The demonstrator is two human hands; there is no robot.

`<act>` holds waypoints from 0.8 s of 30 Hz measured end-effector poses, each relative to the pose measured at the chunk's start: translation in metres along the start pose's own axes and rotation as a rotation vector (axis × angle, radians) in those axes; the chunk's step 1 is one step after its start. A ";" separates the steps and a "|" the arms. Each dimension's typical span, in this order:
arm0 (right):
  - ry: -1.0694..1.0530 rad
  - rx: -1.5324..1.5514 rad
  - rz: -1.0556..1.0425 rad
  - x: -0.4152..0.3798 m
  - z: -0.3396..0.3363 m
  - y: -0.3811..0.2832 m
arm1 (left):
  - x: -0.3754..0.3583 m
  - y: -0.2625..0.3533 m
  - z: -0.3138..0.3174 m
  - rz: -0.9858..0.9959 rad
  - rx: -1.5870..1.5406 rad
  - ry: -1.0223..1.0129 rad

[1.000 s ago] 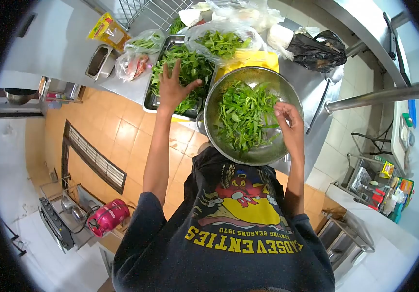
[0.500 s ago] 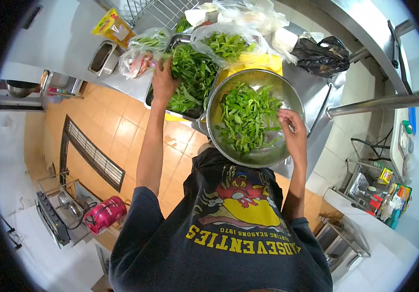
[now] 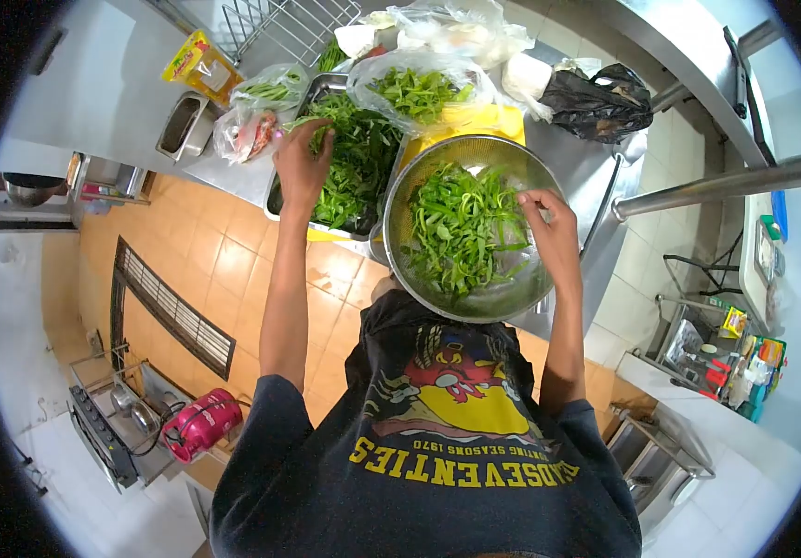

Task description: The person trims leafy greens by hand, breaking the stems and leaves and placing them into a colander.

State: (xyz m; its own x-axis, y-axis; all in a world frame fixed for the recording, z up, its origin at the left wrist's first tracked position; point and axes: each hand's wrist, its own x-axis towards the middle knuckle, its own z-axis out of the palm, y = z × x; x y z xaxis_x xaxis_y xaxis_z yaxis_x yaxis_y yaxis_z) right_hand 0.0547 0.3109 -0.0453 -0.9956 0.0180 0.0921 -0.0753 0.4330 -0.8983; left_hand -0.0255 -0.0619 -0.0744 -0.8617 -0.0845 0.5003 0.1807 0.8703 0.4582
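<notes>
Curling left hand (image 3: 304, 167) now, after spreading it wide above the tray (image 3: 276, 197) a second ago; keeping right hand (image 3: 556, 232) about where it was, at the right side of the colander (image 3: 526, 172).

Going near to far: wearing dark T-shirt (image 3: 447, 446) with yellow lettering. Seeing the colander right by the shirt's hem, carrying a loose pile of cut greens (image 3: 463, 228). Holding right hand narrow, thumb and fingertips close together at the pile's right edge; not managing to tell if pinching a leaf. Holding left hand half closed at the tray's left side, showing leafy stems (image 3: 358, 149) between thumb and fingers; not managing to tell if gripping any. Finding most of those stems inside the tray, just beside the colander on its left.

Further across the steel table (image 3: 577, 163): seeing yellow material (image 3: 481, 121) behind the colander and a clear bag (image 3: 419, 93) of more greens overlapping the tray. Left of the tray: seeing a bag with reddish contents (image 3: 250, 135), a bag of green stems (image 3: 275, 90), a steel container (image 3: 184, 126), a yellow pouch (image 3: 200, 67). Toward the far side: seeing white plastic bags (image 3: 461, 33), a black plastic bag (image 3: 597, 102) to their right, a wire rack (image 3: 289, 26) to their left.

Well apart, off left: seeing a pink gas cylinder (image 3: 202, 425).
</notes>
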 end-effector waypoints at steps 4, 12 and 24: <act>0.065 -0.179 -0.160 0.027 0.008 0.008 | 0.012 -0.001 0.019 -0.051 0.042 -0.026; 0.140 -0.387 -0.091 0.178 0.051 0.056 | 0.078 -0.013 0.068 -0.044 0.353 -0.138; 0.250 0.117 0.003 0.231 0.025 0.007 | 0.160 0.020 0.074 -0.088 -0.467 -0.234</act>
State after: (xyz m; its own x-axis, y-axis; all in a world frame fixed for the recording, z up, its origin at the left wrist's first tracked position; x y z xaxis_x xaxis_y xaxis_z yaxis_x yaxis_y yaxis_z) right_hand -0.1768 0.2956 -0.0413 -0.9522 0.2475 0.1792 -0.0924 0.3260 -0.9408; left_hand -0.1950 -0.0224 -0.0398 -0.9564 0.0092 0.2920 0.2485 0.5510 0.7966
